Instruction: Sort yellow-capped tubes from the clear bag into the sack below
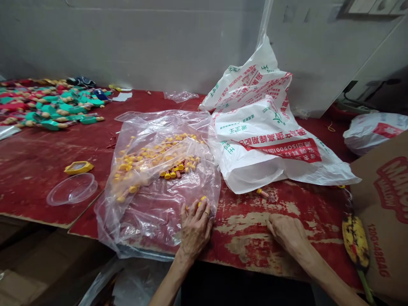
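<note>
Soft, even indoor light comes from above, moderately bright, with faint shadows only. Pale glare streaks the folds of the clear bag and the white bag. The wide lens bends the edges; the far left corner looks soft.

A large clear plastic bag lies flat and crumpled at the near middle of the red table. Inside it, small yellow-capped pieces spread in a loose heap across the far half, a few with red bodies (too small to tell more). The bag's near half is mostly bare film. One yellow piece sits at its near right edge, at the fingertips of the left hand, which rests flat on the film. A stray yellow-and-red piece lies alone, right of the bag.
</note>
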`<action>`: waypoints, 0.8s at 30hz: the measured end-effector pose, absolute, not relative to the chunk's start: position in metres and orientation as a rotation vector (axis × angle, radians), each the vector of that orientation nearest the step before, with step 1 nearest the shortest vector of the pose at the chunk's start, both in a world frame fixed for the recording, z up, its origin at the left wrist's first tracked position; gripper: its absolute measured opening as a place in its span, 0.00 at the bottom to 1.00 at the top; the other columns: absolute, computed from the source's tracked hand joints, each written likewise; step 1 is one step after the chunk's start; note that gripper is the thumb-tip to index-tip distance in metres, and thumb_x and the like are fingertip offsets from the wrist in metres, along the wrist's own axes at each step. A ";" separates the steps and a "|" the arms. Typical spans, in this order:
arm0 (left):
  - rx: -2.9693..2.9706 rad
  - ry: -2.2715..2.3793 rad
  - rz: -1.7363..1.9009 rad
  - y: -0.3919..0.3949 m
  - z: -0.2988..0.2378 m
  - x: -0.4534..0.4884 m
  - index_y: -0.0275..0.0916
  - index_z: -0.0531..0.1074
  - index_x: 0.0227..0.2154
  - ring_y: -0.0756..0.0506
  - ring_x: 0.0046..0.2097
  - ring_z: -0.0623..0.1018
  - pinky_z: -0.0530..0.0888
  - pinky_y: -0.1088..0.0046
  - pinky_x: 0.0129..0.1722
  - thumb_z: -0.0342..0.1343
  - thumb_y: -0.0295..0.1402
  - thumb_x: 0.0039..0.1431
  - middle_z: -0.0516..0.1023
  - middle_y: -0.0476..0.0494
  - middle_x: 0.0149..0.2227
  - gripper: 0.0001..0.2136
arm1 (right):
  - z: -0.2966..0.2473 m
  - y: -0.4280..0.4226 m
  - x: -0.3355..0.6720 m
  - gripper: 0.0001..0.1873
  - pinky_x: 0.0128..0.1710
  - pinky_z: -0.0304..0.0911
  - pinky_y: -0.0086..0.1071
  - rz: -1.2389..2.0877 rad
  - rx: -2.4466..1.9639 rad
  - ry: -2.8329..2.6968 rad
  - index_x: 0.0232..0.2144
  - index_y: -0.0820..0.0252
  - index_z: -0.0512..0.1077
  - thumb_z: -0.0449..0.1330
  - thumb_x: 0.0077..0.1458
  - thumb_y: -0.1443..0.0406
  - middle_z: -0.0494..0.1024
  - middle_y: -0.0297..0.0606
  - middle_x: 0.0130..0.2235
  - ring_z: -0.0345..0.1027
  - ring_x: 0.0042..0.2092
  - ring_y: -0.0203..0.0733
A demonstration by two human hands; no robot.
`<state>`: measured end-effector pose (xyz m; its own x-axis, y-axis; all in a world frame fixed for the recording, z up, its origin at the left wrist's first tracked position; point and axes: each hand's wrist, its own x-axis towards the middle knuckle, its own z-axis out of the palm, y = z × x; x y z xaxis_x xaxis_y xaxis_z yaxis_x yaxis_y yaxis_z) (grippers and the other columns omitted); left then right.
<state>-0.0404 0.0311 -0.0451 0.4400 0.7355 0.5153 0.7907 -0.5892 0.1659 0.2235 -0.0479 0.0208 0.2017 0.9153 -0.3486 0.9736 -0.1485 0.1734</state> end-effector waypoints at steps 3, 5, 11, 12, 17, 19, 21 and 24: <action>-2.581 -1.385 -0.822 0.031 -0.043 -0.039 0.39 0.72 0.49 0.36 0.56 0.69 0.52 0.48 0.61 0.50 0.31 0.61 0.73 0.42 0.55 0.15 | 0.018 -0.046 0.214 0.15 0.27 0.57 0.30 -0.250 2.128 1.714 0.36 0.62 0.74 0.47 0.62 0.67 0.80 0.48 0.34 0.76 0.37 0.49; -2.585 -1.394 -0.815 0.031 -0.042 -0.038 0.38 0.73 0.48 0.36 0.56 0.70 0.52 0.47 0.61 0.50 0.31 0.61 0.73 0.42 0.55 0.14 | 0.015 -0.048 0.216 0.15 0.27 0.58 0.31 -0.252 2.122 1.729 0.36 0.62 0.74 0.47 0.62 0.68 0.80 0.48 0.34 0.76 0.37 0.49; -2.563 -1.396 -0.866 0.032 -0.045 -0.038 0.36 0.71 0.50 0.35 0.56 0.70 0.52 0.48 0.61 0.50 0.30 0.60 0.74 0.41 0.54 0.16 | -0.003 -0.048 0.221 0.13 0.28 0.56 0.32 -0.207 2.257 2.008 0.32 0.60 0.72 0.48 0.62 0.66 0.77 0.40 0.28 0.73 0.31 0.45; -2.552 -1.396 -0.870 0.031 -0.045 -0.038 0.35 0.70 0.51 0.35 0.56 0.69 0.53 0.48 0.61 0.50 0.30 0.60 0.74 0.40 0.54 0.17 | -0.007 -0.042 0.214 0.14 0.29 0.56 0.31 -0.223 2.335 2.112 0.32 0.59 0.71 0.47 0.63 0.65 0.77 0.37 0.28 0.72 0.31 0.42; -2.538 -1.374 -0.817 0.028 -0.048 -0.038 0.33 0.66 0.56 0.36 0.58 0.68 0.52 0.50 0.62 0.48 0.29 0.60 0.74 0.37 0.54 0.21 | -0.024 0.003 0.133 0.11 0.39 0.61 0.29 -0.376 2.556 2.531 0.42 0.58 0.69 0.48 0.63 0.68 0.75 0.38 0.39 0.69 0.40 0.38; -2.536 -1.371 -0.774 0.028 -0.047 -0.039 0.35 0.67 0.56 0.36 0.58 0.67 0.52 0.50 0.62 0.47 0.28 0.60 0.72 0.39 0.56 0.21 | -0.029 0.018 0.105 0.10 0.40 0.62 0.32 -0.323 2.525 2.523 0.42 0.60 0.69 0.50 0.61 0.70 0.74 0.40 0.40 0.67 0.42 0.42; -2.533 -1.370 -0.730 0.030 -0.047 -0.039 0.38 0.68 0.55 0.34 0.60 0.65 0.50 0.49 0.62 0.47 0.28 0.59 0.70 0.41 0.58 0.21 | -0.034 0.025 0.095 0.12 0.43 0.62 0.35 -0.245 2.413 2.608 0.43 0.60 0.69 0.51 0.58 0.72 0.74 0.42 0.41 0.66 0.43 0.43; -2.566 -1.314 -0.640 0.036 -0.047 -0.039 0.42 0.68 0.55 0.33 0.61 0.63 0.48 0.45 0.62 0.46 0.27 0.59 0.68 0.43 0.59 0.21 | -0.038 0.020 0.118 0.15 0.46 0.61 0.35 -0.157 2.284 2.841 0.47 0.59 0.67 0.50 0.58 0.72 0.73 0.40 0.43 0.64 0.44 0.42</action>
<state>-0.0389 0.0358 -0.0469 0.5145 0.7258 0.4566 0.8071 -0.5897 0.0281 0.1175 0.0195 -0.0381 -0.1399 0.9344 0.3275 0.8928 0.2621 -0.3664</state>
